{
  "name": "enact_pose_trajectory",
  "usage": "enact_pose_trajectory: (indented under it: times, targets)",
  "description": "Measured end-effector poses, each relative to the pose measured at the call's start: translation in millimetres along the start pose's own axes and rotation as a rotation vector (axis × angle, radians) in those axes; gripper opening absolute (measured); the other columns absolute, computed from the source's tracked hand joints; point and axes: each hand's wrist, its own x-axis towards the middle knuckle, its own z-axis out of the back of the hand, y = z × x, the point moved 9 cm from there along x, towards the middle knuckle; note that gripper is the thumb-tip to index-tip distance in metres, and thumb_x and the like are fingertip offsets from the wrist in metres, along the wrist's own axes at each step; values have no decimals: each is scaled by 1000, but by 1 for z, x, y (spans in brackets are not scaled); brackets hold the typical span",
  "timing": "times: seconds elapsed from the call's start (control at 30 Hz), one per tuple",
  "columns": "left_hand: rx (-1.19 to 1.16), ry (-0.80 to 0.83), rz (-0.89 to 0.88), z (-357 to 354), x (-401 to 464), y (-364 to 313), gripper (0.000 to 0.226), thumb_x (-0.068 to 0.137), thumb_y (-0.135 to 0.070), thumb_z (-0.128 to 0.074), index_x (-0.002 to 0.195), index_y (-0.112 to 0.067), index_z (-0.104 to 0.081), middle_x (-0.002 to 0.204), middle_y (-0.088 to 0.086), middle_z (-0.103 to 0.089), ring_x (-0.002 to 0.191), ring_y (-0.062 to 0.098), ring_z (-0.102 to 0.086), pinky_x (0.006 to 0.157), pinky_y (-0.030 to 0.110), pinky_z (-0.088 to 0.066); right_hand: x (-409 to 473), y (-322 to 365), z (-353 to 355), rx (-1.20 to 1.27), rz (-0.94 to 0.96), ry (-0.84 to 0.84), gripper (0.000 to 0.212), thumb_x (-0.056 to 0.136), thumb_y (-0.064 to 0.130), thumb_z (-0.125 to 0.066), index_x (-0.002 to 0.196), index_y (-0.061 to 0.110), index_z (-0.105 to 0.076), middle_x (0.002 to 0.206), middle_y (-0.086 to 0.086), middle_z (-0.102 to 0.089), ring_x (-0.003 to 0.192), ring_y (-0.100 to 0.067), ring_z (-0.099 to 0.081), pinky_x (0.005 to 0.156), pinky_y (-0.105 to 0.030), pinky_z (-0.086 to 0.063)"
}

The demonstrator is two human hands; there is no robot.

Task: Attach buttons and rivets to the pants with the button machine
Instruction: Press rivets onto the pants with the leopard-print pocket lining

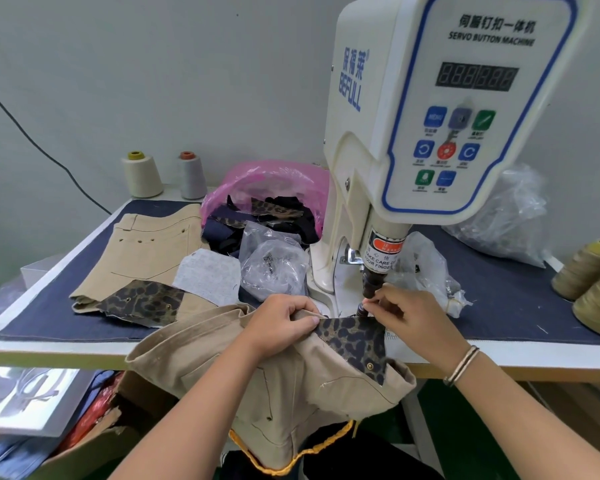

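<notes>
Tan pants (pixel 243 372) with a leopard-print pocket flap (pixel 355 339) hang over the table's front edge under the white button machine (pixel 430 116). My left hand (pixel 281 323) grips a fold of the tan fabric beside the flap. My right hand (pixel 406 311) pinches something small at the tip of the machine's dark punch (pixel 369 289), right above the flap's top edge; the pinched item is hidden by my fingers. One brass rivet (pixel 370 366) sits on the flap's lower corner.
A second tan pair (pixel 146 251) with a leopard patch (pixel 142 301) lies at left on the blue mat (pixel 66 306). Clear bags of hardware (pixel 274 268), a pink scrap bag (pixel 267 188), and thread cones (pixel 589 271) crowd the table. Boxes stand below left.
</notes>
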Motion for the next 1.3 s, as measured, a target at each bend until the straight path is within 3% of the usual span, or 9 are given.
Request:
enact_pose_trajectory:
  times: [0.17,0.3,0.6,0.73,0.87,0.93,1.03,1.13,1.3]
  targets:
    - [19,-7,-2,0,0,0,21,86,-11,-65,72,-28,-67,75,-10,-66,74,5,-58,75,31,-47,-3,-12,-5,195,-151,-95,26,85,20,-68,70,35,-54,63,6,-60,64,-5,-55,58,-10,-42]
    - [7,-7,-7,0,0,0,22,86,-10,-65,72,-28,-67,70,-15,-63,71,2,-56,72,27,-44,-4,-7,-4,198,-151,-96,32,86,20,-67,69,41,-50,60,7,-57,62,0,-54,57,-9,-41]
    - [-22,0,-17,0,0,-1,13,82,-20,-63,72,-28,-67,69,-15,-63,70,2,-55,71,28,-43,-7,-7,-1,217,-101,-95,8,84,14,-69,90,17,-74,77,10,-70,80,0,-63,68,-8,-47]
    - [-32,3,-6,-1,-1,0,10,78,-27,-61,74,-24,-69,72,-13,-64,71,4,-56,72,26,-44,-14,-6,3,219,-95,-119,19,85,9,-67,98,22,-73,86,13,-71,86,4,-63,73,-6,-47]
    - [-156,78,26,-3,1,-2,14,91,-6,-61,82,-14,-68,75,-4,-63,72,6,-55,74,25,-42,-33,-9,17,322,-177,-232,19,86,11,-64,87,30,-68,77,15,-68,75,-2,-62,65,-11,-47]
    - [-250,130,19,-2,2,-12,12,93,-5,-58,86,-9,-68,76,0,-61,72,9,-53,72,21,-42,-42,-5,9,378,-246,-149,9,86,27,-63,92,32,-66,82,12,-66,79,-1,-60,68,-10,-45]
    - [-253,271,25,-6,1,-27,15,95,-10,-57,86,-13,-68,67,-10,-55,64,4,-47,63,14,-38,-52,-13,-13,482,-459,36,21,85,44,-58,104,38,-61,94,13,-65,86,7,-59,68,-5,-42]
    - [-206,383,26,-11,0,-38,16,95,-10,-56,86,-15,-67,71,-10,-54,66,1,-46,62,11,-38,-61,-26,-26,649,-727,176,26,87,44,-60,110,33,-59,102,10,-67,93,-1,-63,78,-20,-48]
    - [-309,367,28,-16,-4,-36,14,94,-16,-58,83,-18,-66,64,-13,-47,61,0,-43,61,10,-36,-72,-27,-29,612,-695,265,27,90,37,-59,102,15,-71,97,0,-73,96,-14,-67,94,-37,-49]
